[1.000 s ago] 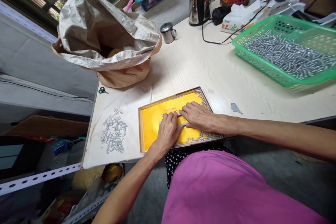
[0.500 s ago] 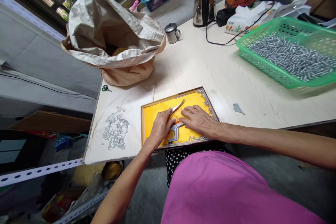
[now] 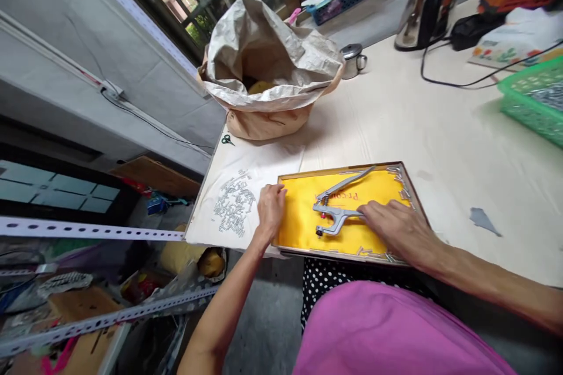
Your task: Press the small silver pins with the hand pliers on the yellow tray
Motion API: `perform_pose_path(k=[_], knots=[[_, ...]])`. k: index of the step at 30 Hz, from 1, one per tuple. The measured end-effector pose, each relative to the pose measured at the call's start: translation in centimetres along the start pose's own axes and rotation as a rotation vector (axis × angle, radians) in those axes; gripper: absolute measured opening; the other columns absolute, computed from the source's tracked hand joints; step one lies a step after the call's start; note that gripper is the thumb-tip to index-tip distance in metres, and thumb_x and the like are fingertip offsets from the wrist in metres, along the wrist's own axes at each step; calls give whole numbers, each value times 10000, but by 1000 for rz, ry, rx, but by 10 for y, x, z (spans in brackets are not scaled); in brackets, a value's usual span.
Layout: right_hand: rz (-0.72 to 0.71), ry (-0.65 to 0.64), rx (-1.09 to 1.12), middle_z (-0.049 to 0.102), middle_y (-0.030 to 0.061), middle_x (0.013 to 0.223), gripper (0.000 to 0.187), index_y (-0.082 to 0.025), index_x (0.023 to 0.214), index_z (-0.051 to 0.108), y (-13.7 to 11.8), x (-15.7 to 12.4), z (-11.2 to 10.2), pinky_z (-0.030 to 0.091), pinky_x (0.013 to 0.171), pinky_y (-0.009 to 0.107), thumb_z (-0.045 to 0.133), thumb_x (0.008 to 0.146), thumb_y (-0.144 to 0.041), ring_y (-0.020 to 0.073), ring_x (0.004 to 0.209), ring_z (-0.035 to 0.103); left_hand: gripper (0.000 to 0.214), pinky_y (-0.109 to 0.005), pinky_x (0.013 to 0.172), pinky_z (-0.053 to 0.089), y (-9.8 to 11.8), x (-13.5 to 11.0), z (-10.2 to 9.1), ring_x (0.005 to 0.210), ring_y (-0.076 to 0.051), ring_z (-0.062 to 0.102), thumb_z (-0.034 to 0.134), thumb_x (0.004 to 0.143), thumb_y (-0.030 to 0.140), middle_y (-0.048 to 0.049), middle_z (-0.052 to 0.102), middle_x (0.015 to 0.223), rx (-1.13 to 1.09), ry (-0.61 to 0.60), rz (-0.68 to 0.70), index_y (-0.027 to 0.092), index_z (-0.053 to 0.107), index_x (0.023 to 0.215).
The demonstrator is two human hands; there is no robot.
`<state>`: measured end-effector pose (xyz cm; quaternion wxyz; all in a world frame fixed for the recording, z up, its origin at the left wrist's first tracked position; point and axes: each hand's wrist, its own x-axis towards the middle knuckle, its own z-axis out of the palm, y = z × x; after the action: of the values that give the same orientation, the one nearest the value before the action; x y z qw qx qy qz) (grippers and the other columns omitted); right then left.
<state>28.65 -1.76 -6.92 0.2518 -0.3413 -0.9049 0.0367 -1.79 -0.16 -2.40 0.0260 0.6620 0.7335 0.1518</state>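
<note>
A shallow tray [image 3: 416, 187] lined in yellow lies at the table's front edge, with small metal pins along its right side and near corner. Inside it are grey metal snap-fastener pliers [image 3: 338, 220], their handles spread apart and a spring between them. My right hand [image 3: 398, 228] is closed over the end of the lower handle, the fingertips partly hidden. At the tray's left rim, my left hand [image 3: 271, 206] has its fingers curled over the edge. A loose pile of metal pins [image 3: 235, 202] lies on white cloth just left of that hand.
Behind the tray stands a large open paper sack [image 3: 268, 120], with small scissors [image 3: 227, 139] beside it. Farther back are a lidded metal mug [image 3: 352, 62] and a kettle [image 3: 426, 14] near a black cord. A green basket [image 3: 530, 108] of metal pieces sits at right.
My left hand has let go of the pliers and moved left to the tray's rim. The right hand now holds the pliers' handle. The view has shifted left.
</note>
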Motion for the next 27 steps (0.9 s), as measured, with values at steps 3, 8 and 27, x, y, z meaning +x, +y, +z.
perform_pose_path(k=[3, 8, 27], knots=[[27, 81, -21, 548, 15, 757, 184, -195, 940, 541, 8, -6, -6, 324, 677, 328, 371, 1005, -169, 176, 651, 490, 307, -349, 865, 459, -45, 10, -22, 1074, -263, 591, 457, 967, 286, -130, 692, 1066, 232, -19, -312, 165, 737, 1001], [63, 125, 5, 587, 27, 799, 153, -190, 963, 546, 10, -12, -4, 363, 697, 333, 406, 1015, -223, 179, 695, 548, 323, -360, 809, 450, -87, 31, -23, 1086, -310, 601, 508, 934, 354, -170, 710, 1056, 303, -100, -525, 148, 755, 968], [-25, 106, -91, 580, 21, 741, 201, -173, 903, 583, 2, 7, 1, 316, 697, 332, 413, 1010, -175, 170, 687, 528, 79, -250, 718, 455, -114, 55, -19, 906, -213, 686, 637, 785, 183, -75, 759, 922, 125, -228, -524, 160, 711, 803]])
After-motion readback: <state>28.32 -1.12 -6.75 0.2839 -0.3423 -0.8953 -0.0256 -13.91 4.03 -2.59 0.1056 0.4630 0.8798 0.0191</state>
